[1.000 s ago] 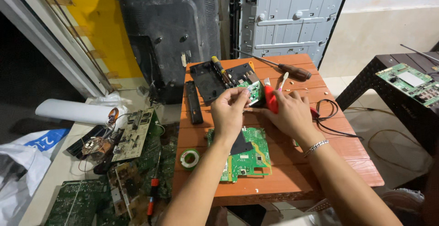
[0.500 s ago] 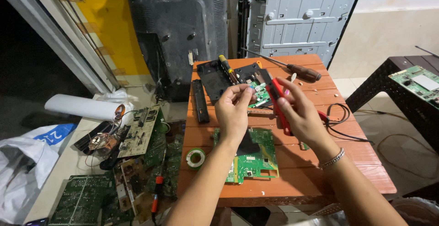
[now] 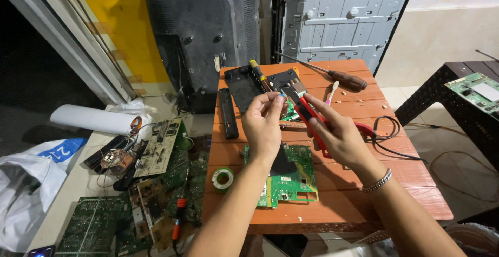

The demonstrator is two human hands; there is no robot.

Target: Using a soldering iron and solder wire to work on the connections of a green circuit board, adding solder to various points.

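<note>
In the head view, both hands sit higher and closer together than half a second ago, meeting just above the middle of the frame over the orange wooden table point(image 3: 332, 205). The left hand point(image 3: 263, 124) has lifted its fingertips and now pinches a tiny bluish part point(image 3: 281, 95) between thumb and forefinger. The right hand point(image 3: 335, 135) is clenched around a red-handled tool point(image 3: 312, 119), whose tip has come up until it almost touches that part. Judging by this, the work has gone from picking up to fine handling of the small piece in the air, above a small green board point(image 3: 289, 112) that the fingers mostly cover. A larger green circuit board point(image 3: 291, 176) lies untouched below the wrists, a roll of solder wire point(image 3: 223, 178) to its left, a brown-handled screwdriver point(image 3: 332, 75) at upper right. The tool's working end is hidden between the fingers, so its kind is unclear; the pinched part is too small to identify. The forearms run off the bottom edge.
</note>
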